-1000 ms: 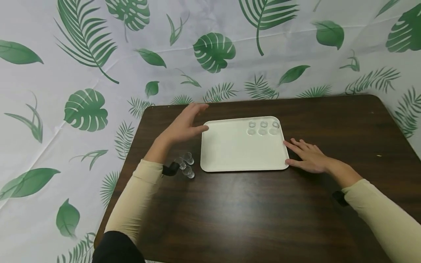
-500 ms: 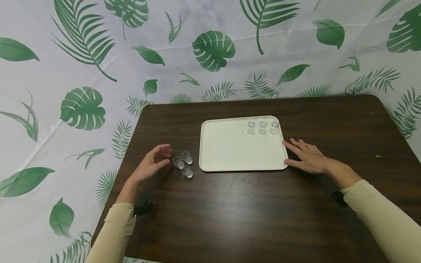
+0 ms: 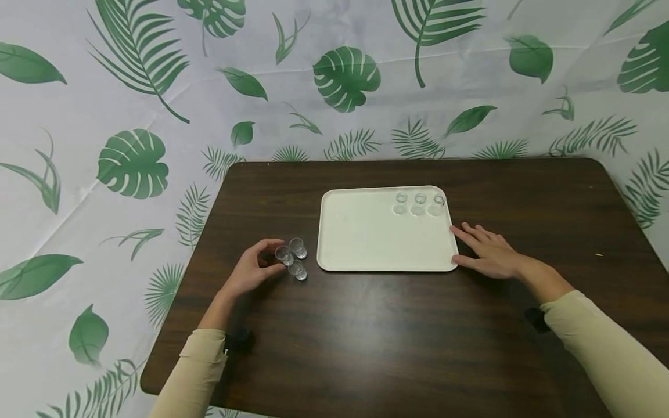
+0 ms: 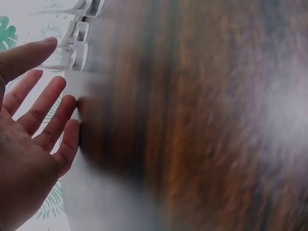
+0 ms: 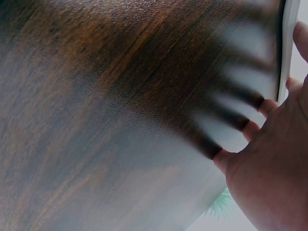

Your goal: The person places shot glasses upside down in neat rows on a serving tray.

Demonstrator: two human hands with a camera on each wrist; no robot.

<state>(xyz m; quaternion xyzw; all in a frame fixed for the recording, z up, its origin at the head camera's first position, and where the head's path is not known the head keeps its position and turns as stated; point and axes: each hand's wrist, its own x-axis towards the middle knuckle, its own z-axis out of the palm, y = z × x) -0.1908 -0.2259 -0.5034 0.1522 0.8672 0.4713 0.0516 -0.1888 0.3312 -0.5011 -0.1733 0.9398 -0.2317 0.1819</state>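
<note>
a tray point(image 3: 360, 235) holds three clear cups point(image 3: 420, 200), left hand point(image 3: 253, 269) and right hand point(image 3: 490, 255) unclenched.

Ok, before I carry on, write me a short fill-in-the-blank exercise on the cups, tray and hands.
1. The loose cups beside the left hand number ____.
2. In the head view, those cups are to the ____ of the white tray.
3. In that view, the right hand is at the tray's ____ edge.
4. The table under the tray is dark ____.

Missing words: three; left; right; brown.
</note>
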